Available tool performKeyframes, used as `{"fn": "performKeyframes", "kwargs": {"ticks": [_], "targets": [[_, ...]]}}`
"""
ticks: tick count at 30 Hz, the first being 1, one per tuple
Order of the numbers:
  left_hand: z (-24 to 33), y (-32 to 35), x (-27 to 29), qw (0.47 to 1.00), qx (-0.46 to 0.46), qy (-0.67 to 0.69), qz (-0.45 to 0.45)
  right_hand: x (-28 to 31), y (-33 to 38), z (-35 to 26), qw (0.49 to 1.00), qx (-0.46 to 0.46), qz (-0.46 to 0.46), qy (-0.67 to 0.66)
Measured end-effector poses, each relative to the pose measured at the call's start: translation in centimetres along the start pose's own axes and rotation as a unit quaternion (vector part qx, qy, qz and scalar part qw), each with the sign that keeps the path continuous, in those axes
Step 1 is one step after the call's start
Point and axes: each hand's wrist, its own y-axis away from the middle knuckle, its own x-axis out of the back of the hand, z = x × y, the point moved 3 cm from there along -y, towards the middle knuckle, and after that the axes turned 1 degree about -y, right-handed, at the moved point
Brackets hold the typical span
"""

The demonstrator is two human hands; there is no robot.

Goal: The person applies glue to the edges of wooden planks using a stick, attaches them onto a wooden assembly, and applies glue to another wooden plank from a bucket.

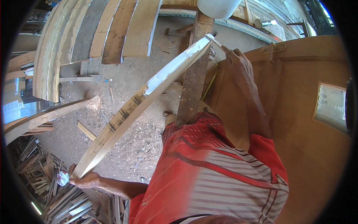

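Red and grey striped shirt fabric [223, 179] is filling the foreground as a person in a workshop is handling a long, squared beam of pale, dark-streaked wood [123, 112]. The beam is slanting from the lower left to the upper centre, its far end lying across a narrow dark-brown board [191, 89]. Smooth white coating [167, 71] is covering the far part of its upper face. The left hand [87, 181] is grasping the near end, with a crumpled white and blue wrapping [63, 178] showing just beside the fingers; whether the hand is holding it as well, one cannot tell. The right hand [238, 61] is pinching a thin pale stick [218, 44], whose tip is reaching the coated end. On the right, a large brown wooden panel [298, 160] with a small rectangular pane [331, 106] is standing close to the person's arm. Wide wooden planks [140, 28] are lining up at the upper left, a rounded white container [219, 8] is sitting at the top, and narrow wooden offcuts [72, 205] are piling up at the lower left.
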Motion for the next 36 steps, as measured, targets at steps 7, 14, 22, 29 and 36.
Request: {"fn": "performKeyframes", "kwargs": {"ticks": [7,14,22,29,36], "targets": [[-0.4,-0.4,-0.4,1.0,0.015,0.018,-0.008,1.2,1.0,-5.2,0.995,0.051,-0.061,-0.064],[-1.8,0.0,-0.1,0.99,0.124,0.066,-0.01,2.1,0.6,-3.6,0.99,0.034,-0.004,-0.14],[0.4,0.0,0.8,0.971,0.229,0.047,-0.039,-8.5,3.3,-2.8,0.946,-0.121,0.178,-0.242],[0.3,-0.4,1.9,0.977,0.202,-0.017,-0.067,-10.4,3.2,-6.7,0.961,-0.015,0.157,-0.226],[-2.0,0.2,1.0,0.978,0.19,0.027,-0.086,-6.0,4.8,-12.1,0.956,0.112,0.141,-0.231]]}}
